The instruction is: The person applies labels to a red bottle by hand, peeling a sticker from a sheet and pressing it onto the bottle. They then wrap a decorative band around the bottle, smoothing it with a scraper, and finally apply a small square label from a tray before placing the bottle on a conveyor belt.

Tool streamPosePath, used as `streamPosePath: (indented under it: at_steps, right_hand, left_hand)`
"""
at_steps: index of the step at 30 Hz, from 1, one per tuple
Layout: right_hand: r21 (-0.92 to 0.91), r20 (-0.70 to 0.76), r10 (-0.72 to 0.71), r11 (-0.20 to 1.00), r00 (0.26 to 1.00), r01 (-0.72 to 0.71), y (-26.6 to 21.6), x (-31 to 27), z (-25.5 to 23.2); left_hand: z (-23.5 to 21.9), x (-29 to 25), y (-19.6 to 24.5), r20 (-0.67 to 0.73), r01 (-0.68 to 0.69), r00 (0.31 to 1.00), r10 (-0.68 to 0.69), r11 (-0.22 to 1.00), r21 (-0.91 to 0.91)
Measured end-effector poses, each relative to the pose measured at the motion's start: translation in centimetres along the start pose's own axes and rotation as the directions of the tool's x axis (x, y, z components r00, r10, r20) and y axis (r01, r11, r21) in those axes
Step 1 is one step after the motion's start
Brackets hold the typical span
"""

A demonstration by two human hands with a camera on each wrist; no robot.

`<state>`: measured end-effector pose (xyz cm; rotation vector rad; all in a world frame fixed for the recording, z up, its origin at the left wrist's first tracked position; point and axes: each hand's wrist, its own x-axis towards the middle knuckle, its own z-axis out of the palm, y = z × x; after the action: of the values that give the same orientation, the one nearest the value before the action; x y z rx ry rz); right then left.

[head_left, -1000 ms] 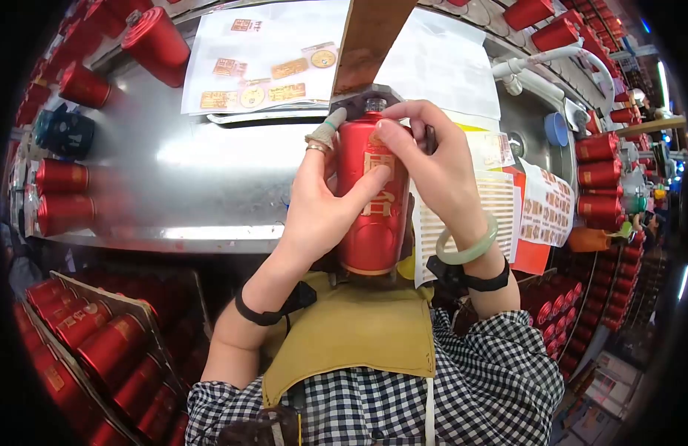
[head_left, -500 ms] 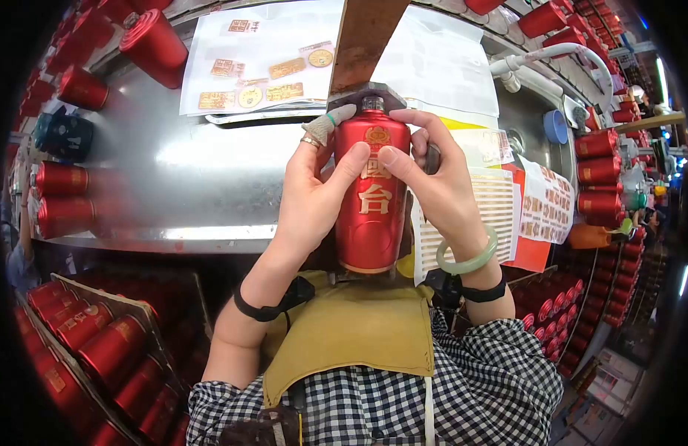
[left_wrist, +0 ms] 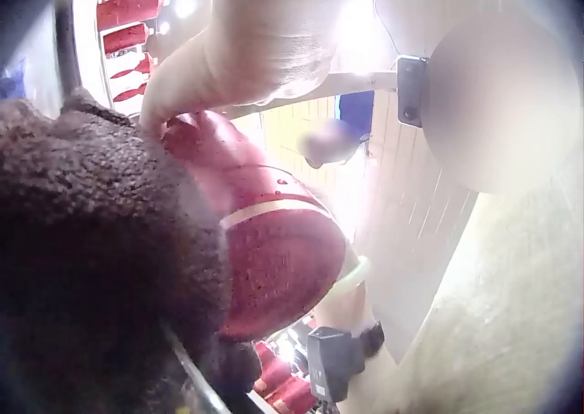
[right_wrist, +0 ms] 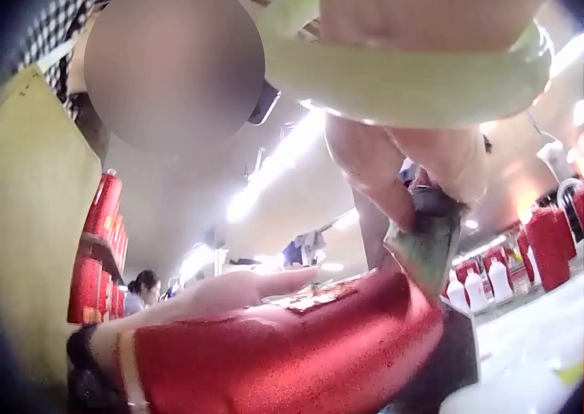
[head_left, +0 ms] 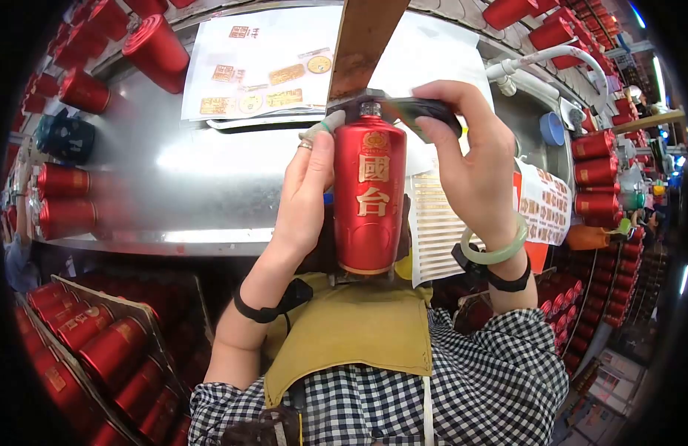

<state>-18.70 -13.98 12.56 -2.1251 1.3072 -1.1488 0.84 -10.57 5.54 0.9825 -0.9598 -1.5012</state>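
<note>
A red bottle with raised gold characters lies in front of the person, its clear-topped neck pointing away toward a dark stop. Along its left side, the left hand holds it near the shoulder. One finger wears a cloth cover, and the thumb lies at the bottle's edge. The right hand, with a pale green bangle, grips a dark-handled flat scraper. In the right wrist view its greenish blade reaches the bottle's shoulder. The left wrist view shows the bottle's base, while several left fingers are hidden.
A wooden post rises beyond the bottle's neck. Gold labels on a white sheet lie behind left, on the metal table. A striped strip sheet lies right, near a sink with a white pipe. Red bottles stand all around.
Both thumbs have left the characters on the bottle's front. The right hand has lifted away to the right, bringing the scraper to the shoulder. The left hand has shifted to the bottle's left side.
</note>
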Motion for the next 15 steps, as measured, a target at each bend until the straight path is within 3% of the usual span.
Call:
streamPosePath:
  at_steps: [1,3,4,6,8,9,10,12,13,15]
  right_hand:
    - [-0.002,-0.001,-0.002,1.0,1.0,0.002,-0.8,0.4,-0.2]
    - [-0.048,0.168,-0.333,0.937,0.928,0.345,-2.2,1.1,0.5]
    - [-0.022,0.214,-0.382,0.918,0.899,0.396,-2.0,0.9,1.4]
    - [-0.204,0.245,-0.368,0.885,0.897,0.419,-1.9,1.3,1.8]
    - [-0.37,0.154,-0.429,0.81,0.89,0.455,-1.2,2.9,1.3]
    - [-0.534,0.192,-0.438,0.704,0.878,0.468,-1.5,3.6,0.5]
    - [-0.536,0.188,-0.44,0.703,0.878,0.468,-1.5,3.4,0.5]
    - [-0.301,0.084,-0.397,0.864,0.914,0.403,-1.3,2.7,0.9]
    - [-0.18,0.139,-0.366,0.904,0.92,0.387,-1.6,1.7,1.1]
    - [-0.177,0.095,-0.342,0.918,0.935,0.354,-0.1,0.7,1.7]
  left_hand:
    - [-0.1,0.0,0.0,-0.007,0.025,1.0,-0.025,0.999,-0.021]
    - [-0.2,-0.2,0.1,-0.013,0.048,0.999,-0.049,0.998,-0.04]
    - [-0.3,-0.3,0.1,-0.028,0.065,0.997,-0.066,0.997,-0.042]
    - [-0.5,-0.4,0.0,-0.04,0.084,0.996,-0.086,0.996,-0.041]
    - [-0.9,-0.5,-0.2,-0.052,0.11,0.992,-0.112,0.993,-0.029]
    - [-0.9,-0.6,-0.1,-0.051,0.108,0.993,-0.109,0.994,-0.027]
    - [-1.0,-0.7,0.0,-0.055,0.111,0.992,-0.111,0.994,-0.008]
    - [-1.1,-0.8,0.2,-0.057,0.111,0.992,-0.11,0.994,0.012]
    - [-1.0,-1.0,0.3,-0.057,0.118,0.991,-0.117,0.993,0.013]
    - [-0.8,-1.1,0.4,-0.044,0.135,0.99,-0.134,0.991,0.022]
